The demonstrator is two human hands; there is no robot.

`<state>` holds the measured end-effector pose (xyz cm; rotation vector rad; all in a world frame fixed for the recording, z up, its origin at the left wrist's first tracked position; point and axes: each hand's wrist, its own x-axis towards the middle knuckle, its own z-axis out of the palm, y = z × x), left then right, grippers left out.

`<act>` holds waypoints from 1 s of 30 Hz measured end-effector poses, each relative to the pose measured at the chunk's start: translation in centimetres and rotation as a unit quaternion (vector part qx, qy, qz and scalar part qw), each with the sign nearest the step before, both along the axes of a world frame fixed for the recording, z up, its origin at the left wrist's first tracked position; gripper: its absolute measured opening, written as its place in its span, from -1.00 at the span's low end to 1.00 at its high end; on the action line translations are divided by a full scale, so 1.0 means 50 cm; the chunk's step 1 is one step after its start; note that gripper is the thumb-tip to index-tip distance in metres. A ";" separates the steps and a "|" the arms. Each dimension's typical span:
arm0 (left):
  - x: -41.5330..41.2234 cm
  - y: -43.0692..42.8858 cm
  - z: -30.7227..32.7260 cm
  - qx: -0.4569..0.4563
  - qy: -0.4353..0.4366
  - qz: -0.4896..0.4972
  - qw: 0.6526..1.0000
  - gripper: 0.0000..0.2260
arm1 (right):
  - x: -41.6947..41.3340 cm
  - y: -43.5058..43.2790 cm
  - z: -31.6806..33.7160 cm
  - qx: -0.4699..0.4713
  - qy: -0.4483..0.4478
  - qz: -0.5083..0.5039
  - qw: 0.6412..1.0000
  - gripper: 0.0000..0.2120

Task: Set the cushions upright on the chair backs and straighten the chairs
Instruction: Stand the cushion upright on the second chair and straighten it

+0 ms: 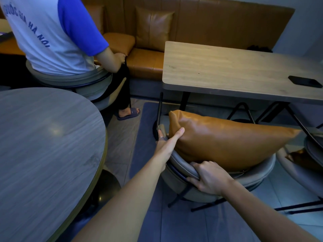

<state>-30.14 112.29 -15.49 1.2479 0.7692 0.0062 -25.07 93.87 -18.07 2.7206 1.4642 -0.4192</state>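
My left hand point(168, 139) pinches the smooth tan leather cushion point(225, 139) at its left edge; my right hand point(208, 178) clamps the padded grey chair point(183, 167) back's curved rim, cushion leaning against it.

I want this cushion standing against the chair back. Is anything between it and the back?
Nothing visible. The cushion already lies on the chair right at its back. The left hand grips its left end; the right hand grips the backrest's rim, its fingers just under the cushion's near edge.

A tan cushion point(225, 144) stands on the grey chair point(262, 173).
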 end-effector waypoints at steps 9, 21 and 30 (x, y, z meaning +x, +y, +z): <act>-0.005 0.000 -0.012 0.007 0.000 0.000 1.000 0.26 | -0.019 0.002 -0.011 -0.013 -0.043 -0.013 0.999 -0.42; -0.009 -0.001 -0.010 0.000 0.003 -0.002 1.000 0.29 | -0.045 0.038 -0.004 -0.015 -0.045 -0.060 0.997 -0.44; -0.009 -0.010 0.002 0.000 0.010 0.000 1.000 0.29 | -0.039 0.022 -0.012 0.022 -0.048 -0.014 0.998 -0.53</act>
